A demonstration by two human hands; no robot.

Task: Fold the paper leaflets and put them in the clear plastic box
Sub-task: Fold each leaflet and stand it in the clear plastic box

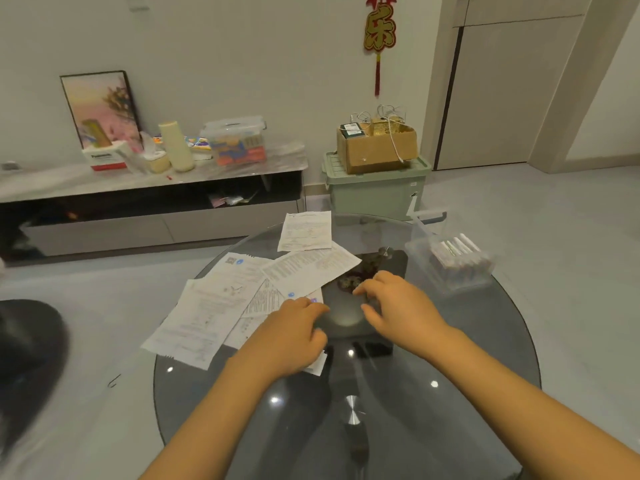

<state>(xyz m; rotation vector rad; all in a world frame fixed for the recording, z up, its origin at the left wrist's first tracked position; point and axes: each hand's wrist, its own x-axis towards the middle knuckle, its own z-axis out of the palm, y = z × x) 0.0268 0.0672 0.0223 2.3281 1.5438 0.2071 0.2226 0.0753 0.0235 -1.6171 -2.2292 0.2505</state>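
- Left grip (294,332): laid palm-down on the leaflets at the near edge of the pile, fingers loosely bent; whether a sheet is pinched cannot be told.
- Right grip (391,306): held over the bare dark glass just right of the pile, fingers spread and slightly curled, nothing held.
- Leaflets (221,306): several printed white sheets, unfolded, overlapped in a loose fan across the left and middle of the counter; one sheet (304,231) is set at the far edge, partly over the next.
- Box (450,261): clear plastic, placed on the right side of the counter, apart from the pile; folded white papers are stood inside it; its lid is raised behind it.
- Counter (415,393): round, dark glass, reflective.
- Green bin (374,192): placed on the floor beyond the counter, with a carton (377,150) on top.
- Low cabinet (138,202): set along the wall at left, topped with assorted items.
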